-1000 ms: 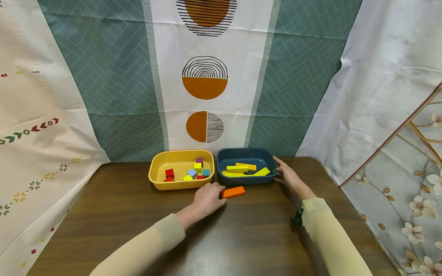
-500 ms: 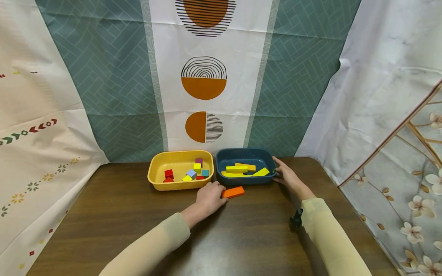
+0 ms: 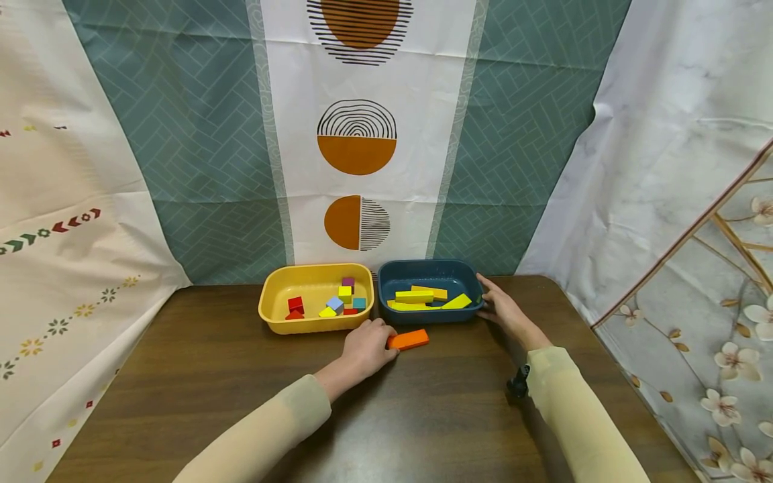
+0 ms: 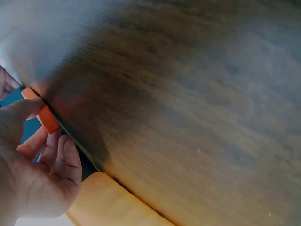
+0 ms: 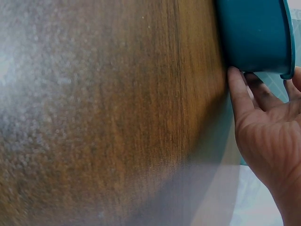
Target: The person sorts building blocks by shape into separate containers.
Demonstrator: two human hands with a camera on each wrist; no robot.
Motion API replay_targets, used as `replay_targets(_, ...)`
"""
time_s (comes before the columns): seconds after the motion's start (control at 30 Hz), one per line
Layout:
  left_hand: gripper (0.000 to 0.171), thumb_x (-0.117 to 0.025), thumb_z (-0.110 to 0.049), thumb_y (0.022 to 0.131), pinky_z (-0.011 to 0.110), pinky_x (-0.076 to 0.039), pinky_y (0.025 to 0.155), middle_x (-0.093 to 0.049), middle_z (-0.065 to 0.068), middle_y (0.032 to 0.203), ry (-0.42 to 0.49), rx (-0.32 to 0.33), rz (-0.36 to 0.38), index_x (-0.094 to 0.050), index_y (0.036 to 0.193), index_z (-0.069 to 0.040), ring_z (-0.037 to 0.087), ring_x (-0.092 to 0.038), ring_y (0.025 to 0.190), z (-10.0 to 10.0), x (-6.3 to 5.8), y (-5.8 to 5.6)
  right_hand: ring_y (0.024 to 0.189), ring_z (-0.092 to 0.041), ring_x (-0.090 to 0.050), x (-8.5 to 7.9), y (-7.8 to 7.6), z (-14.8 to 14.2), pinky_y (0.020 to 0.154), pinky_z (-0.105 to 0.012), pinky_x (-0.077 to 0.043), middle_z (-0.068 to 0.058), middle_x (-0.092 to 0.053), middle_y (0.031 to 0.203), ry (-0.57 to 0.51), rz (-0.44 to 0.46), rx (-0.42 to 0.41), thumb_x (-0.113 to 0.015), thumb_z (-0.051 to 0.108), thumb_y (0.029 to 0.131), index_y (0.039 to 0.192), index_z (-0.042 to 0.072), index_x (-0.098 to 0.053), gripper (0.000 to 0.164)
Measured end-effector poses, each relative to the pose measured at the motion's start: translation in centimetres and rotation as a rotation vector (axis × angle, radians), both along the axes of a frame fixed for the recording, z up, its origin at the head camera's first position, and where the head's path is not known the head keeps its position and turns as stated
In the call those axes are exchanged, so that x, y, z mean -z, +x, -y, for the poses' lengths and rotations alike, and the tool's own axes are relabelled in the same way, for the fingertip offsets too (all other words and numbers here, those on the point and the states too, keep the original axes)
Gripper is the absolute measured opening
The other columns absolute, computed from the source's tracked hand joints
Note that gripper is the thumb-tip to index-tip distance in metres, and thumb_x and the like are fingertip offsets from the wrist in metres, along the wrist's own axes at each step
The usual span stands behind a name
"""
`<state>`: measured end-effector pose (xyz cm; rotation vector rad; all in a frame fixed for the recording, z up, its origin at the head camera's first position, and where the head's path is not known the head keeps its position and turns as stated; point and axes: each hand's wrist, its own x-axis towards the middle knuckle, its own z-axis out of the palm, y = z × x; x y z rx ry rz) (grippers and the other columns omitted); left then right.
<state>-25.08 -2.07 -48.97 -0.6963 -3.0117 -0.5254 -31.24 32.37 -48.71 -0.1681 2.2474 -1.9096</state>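
An orange rectangular block [image 3: 412,339] is on the near side of the two tubs, and my left hand [image 3: 365,345] pinches its left end. In the left wrist view, the thumb presses one face of the block [image 4: 47,120] while the fingertips sit at its lower end. To the right, my right hand [image 3: 506,312] touches the end wall of a dark blue tub [image 3: 425,318]. The right wrist view has the thumb at the base of the tub [image 5: 258,42] and other fingers, extended, near its rim. Several long yellow blocks [image 3: 414,296] lie inside the blue tub.
Beside the blue tub stands a yellow tub [image 3: 286,327] with small red, yellow, blue, teal and purple blocks [image 3: 335,304]. Both tubs are at the back of the brown wooden table [image 3: 199,376], against a hanging cloth [image 3: 211,201].
The orange block has shifted very slightly toward me in my left hand. My left forearm moved a little to the right. My right hand stays at the blue tub.
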Motion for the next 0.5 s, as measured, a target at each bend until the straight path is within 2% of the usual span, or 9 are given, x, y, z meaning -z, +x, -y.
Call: replay_targets(0.5, 0.035, -0.079, -0.037, 0.089, 0.026, -0.048, 0.07, -0.06, -0.004, 0.095, 0.04, 0.056, -0.033, -0.078, 0.116, -0.016, 0.014, -0.05, 0.084, 0.26, -0.57, 0.62, 0.147, -0.044, -0.028, 0.12, -0.01, -0.03, 0.115, -0.062, -0.03, -0.012, 0.002, 0.171, 0.018, -0.005, 0.004, -0.027, 0.009, 0.105, 0.167, 0.021, -0.012, 0.064)
